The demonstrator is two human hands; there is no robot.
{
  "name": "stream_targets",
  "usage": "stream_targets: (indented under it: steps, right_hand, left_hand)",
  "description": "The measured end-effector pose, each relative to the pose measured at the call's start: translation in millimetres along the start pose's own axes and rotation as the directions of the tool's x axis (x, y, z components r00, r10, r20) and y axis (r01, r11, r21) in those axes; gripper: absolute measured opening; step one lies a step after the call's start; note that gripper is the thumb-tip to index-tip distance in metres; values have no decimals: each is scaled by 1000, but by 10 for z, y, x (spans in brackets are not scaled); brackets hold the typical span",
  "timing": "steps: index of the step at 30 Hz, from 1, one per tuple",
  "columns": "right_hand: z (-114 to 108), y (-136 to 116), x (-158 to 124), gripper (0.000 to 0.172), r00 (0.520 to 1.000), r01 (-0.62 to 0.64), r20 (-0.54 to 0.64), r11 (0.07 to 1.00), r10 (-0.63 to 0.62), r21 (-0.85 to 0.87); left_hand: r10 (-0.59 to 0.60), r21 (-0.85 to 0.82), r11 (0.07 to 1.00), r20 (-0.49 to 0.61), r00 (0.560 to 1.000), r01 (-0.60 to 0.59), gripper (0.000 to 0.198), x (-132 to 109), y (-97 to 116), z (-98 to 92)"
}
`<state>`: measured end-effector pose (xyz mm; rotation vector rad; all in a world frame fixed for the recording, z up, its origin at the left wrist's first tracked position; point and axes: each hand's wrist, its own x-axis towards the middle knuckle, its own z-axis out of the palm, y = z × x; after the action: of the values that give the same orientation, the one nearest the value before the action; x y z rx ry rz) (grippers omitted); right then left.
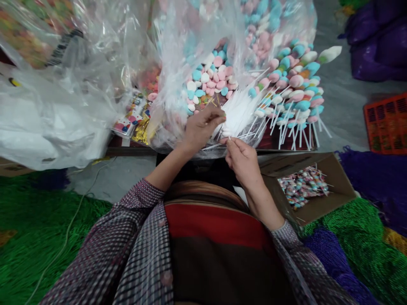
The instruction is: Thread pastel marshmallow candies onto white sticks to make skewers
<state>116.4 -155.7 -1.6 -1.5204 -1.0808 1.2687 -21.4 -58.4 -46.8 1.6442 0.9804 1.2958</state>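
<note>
While left hand [202,129] pinches narrow, tiny green bit [224,115] shows at its fingertips. Right hand [244,160] pinches too, holding thin white stick [229,138] with small pale pink-white soft candy [226,131], right between hands. Twelve o'clock from hands: flat round pink, blue, white candies [218,77] in clear crinkly plastic bag [165,101]. One o'clock: heap of thin white bare sticks [240,108]. Two o'clock: pile of candy-filled sticks [295,94]. Four o'clock: brown cardboard box [340,184], wrapped candy sticks [303,186] inside. Nine o'clock: shiny gold strips [141,132].

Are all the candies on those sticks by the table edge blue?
No, the candies on the sticks include pink and white ones.
</note>
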Motion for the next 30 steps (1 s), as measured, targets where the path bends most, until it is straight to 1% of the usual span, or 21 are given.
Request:
stream_targets:
  steps: [1, 4, 6, 7, 9, 10, 11, 13, 14, 15, 16, 17, 19, 21, 24, 26, 27, 28, 30]
  right_hand:
    - [-15, 23, 20, 35, 1000, 2, -15, 1000, -2, 10]
    - [-87, 96, 96, 39, 999, -21, -32, 1000, 22, 23]
    - [-128, 107, 132, 43, 998, -53, -21, 997, 54, 62]
    - [-138, 96, 141, 45, 998, -56, -18, 994, 58, 99]
    - [-134, 54, 142, 46, 999, -32, -27, 983, 37, 179]
    - [-122, 30, 137, 46, 999, -11, -34, 978, 19, 207]
    - [-107, 9, 131, 46, 999, 6, -39, 974, 3, 225]
    - [-76, -13, 117, 45, 999, 22, -44, 972, -12, 234]
    - [-65, -13, 110, 45, 999, 23, -42, 973, -14, 231]
    - [-59, -7, 104, 45, 999, 24, -40, 974, -16, 224]
    - [-59, 3, 99, 46, 999, 27, -41, 976, -19, 215]
    - [-64, 16, 93, 46, 999, 32, -43, 978, -23, 205]
    - [-85, 43, 82, 47, 998, 44, -57, 980, -33, 193]
    - [-113, 69, 73, 49, 996, 51, -76, 980, -37, 194]
    - [-140, 101, 73, 50, 996, 56, -79, 980, -41, 190]
    - [-143, 114, 90, 50, 997, 60, -62, 982, -49, 177]
    - [-140, 115, 107, 50, 997, 66, -53, 984, -58, 165]
    - [-136, 113, 129, 49, 996, 77, -46, 986, -71, 148]
    - [-120, 98, 191, 45, 993, 117, -40, 988, -114, 96]
  left_hand:
    - [14, 28, 999, 39, 999, -15, 10, -64, 39, 47]
    - [32, 63, 997, 151, 988, -42, 26, -209, 137, 143]
    - [30, 61, 997, 214, 976, -44, 32, -210, 151, 119]
    - [25, 75, 996, 225, 974, -43, 33, -171, 138, 76]
    - [11, 174, 984, 192, 981, -45, 29, -18, 72, -55]
    - [12, 262, 964, 152, 988, -52, 26, 89, 25, -131]
    - [18, 378, 924, 115, 993, -60, 23, 208, -28, -204]
    - [25, 606, 793, 65, 998, -60, 19, 455, -136, -323]
    - [21, 688, 722, 79, 997, -70, 21, 571, -187, -365]
    - [6, 737, 670, 115, 993, -89, 25, 673, -233, -396]
    - [-9, 758, 642, 156, 988, -114, 26, 761, -272, -419]
    - [-15, 760, 635, 194, 981, -141, 26, 831, -305, -437]
    - [-7, 729, 661, 246, 969, -180, 25, 924, -342, -475]
    - [-8, 704, 683, 277, 961, -197, 26, 966, -336, -527]
    - [-88, 728, 656, 333, 939, -197, 26, 977, -253, -622]
    - [-135, 758, 628, 326, 936, -174, 22, 963, -176, -683]
    - [-145, 766, 624, 307, 941, -153, 19, 946, -139, -708]
    - [-147, 763, 634, 280, 949, -127, 17, 919, -104, -729]
    - [-141, 720, 690, 237, 961, -76, 12, 822, -44, -751]
